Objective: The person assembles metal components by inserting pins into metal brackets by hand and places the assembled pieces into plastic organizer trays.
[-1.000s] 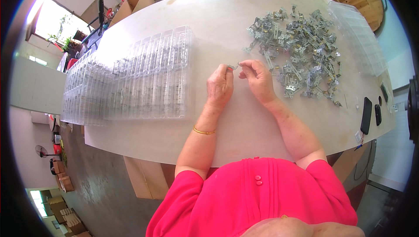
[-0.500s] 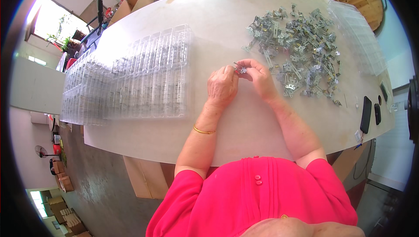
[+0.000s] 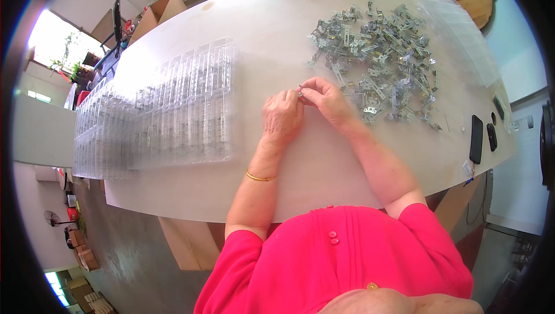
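Metal brackets, small and silver, lie in a loose heap on the far right of the white table, just beyond the hands. Clear plastic blister trays, many rows, lie side by side along the table's left part; what their compartments hold cannot be told. More clear trays sit at the far right edge, past the heap. Two dark flat devices rest near the right rim, well apart from the hands. Cardboard boxes stand on the floor beyond the table's far left corner.

Small metal part: held above the table's middle, between both hands, near the heap's nearer edge.

Left hand: back upward, fingers curled narrow, tips meeting the part; a gold bangle on the wrist.

Right hand: fingers pinched narrow on the same part from the right, forearm lying aslant across the table.

Both forearms enter from a pink-red short-sleeved top.
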Tool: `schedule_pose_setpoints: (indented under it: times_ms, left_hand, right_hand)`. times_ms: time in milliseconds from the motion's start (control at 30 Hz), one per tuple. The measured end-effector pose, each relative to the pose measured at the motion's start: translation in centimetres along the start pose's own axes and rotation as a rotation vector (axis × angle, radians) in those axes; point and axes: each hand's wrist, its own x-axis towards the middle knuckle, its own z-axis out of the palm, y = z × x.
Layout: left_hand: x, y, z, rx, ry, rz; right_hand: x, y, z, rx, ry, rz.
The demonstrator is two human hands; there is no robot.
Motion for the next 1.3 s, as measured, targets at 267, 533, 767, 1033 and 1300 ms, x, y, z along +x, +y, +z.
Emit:
schedule_pose_setpoints:
  times_ms: [267,533,767,1033,1300]
  left_hand:
    - [0.2,0.6,0.1,0.061,0.042,-0.023]
    - [0.2,0.3,0.0,0.110,0.089,-0.033]
    - [0.2,0.2,0.0,0.203,0.079,-0.011]
    - [0.6,0.7,-0.6,0.092,0.156,-0.019]
    - [0.2,-0.6,-1.2,-0.562,-0.122,-0.294]
  right_hand:
    - [-0.2,0.0,0.4,-0.161,0.108,-0.245]
    - [-0.6,0.0,0.7,-0.253,0.073,-0.134]
    - [-0.7,0.3,1.0,-0.484,0.172,-0.269]
    - [-0.2,0.6,0.2,-0.572,0.242,-0.358]
    - [-0.3,-0.3,0.4,-0.308,0.273,-0.276]
